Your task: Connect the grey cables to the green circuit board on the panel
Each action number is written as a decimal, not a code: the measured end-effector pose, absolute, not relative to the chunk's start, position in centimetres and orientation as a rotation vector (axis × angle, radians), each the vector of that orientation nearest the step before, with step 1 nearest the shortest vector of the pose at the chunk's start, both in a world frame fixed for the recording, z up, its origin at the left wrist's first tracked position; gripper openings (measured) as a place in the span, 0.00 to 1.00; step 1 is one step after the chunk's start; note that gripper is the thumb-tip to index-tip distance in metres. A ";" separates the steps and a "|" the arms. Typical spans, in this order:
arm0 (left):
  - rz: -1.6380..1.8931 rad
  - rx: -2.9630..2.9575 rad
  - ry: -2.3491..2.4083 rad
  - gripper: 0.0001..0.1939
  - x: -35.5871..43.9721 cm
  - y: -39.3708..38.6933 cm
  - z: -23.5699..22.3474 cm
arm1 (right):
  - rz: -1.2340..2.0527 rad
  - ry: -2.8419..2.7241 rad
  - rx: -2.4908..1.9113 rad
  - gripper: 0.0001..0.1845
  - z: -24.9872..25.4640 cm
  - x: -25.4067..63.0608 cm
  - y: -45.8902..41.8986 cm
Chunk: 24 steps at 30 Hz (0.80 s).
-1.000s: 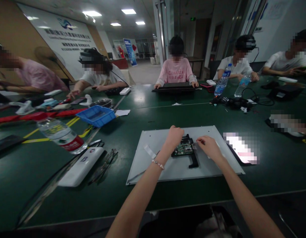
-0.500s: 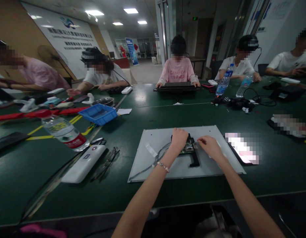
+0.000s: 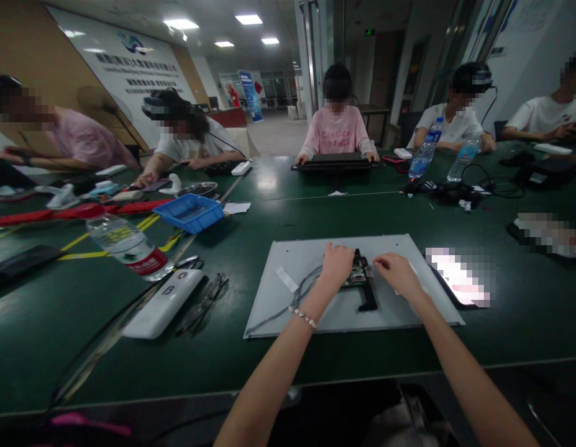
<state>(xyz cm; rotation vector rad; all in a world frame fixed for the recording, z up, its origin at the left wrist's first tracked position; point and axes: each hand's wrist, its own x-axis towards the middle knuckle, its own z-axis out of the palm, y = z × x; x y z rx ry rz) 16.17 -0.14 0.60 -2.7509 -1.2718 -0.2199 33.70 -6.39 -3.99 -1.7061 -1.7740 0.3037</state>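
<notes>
A light grey flat panel lies on the table in front of me. On its middle sits a green circuit board in a black bracket. My left hand is closed over the left part of the board and hides it; its fingertips are mostly out of sight. Just right of the board, my right hand pinches thumb and fingers together near the board's edge. What sits in that pinch is too small to make out. Grey cables run from under my left hand to the panel's lower left.
A lit phone lies right of the panel. To the left are eyeglasses, a white power bank, a tilted water bottle and a blue bin. Several people sit around the green table.
Both hands stay almost in the same place over the board. The view has shifted slightly. At far left, a co-worker's hand has moved onto an item on the table.
</notes>
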 end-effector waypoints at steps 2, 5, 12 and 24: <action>-0.242 -2.749 -1.286 0.10 16.1 -0.3 0.9 | 0.306 -1.777 -1.705 0.11 -4.0 33.7 -6.4; -0.274 -2.744 -1.311 0.11 15.4 -0.3 1.6 | 0.306 -1.771 -1.695 0.11 -3.9 33.7 -6.5; -0.457 -2.644 -1.544 0.14 8.4 0.2 3.6 | 0.257 -1.704 -1.558 0.12 -2.5 32.7 -7.0; -0.367 -2.614 -1.883 0.21 -2.5 0.3 -0.1 | 0.301 -2.124 -1.174 0.22 -0.3 28.1 -8.9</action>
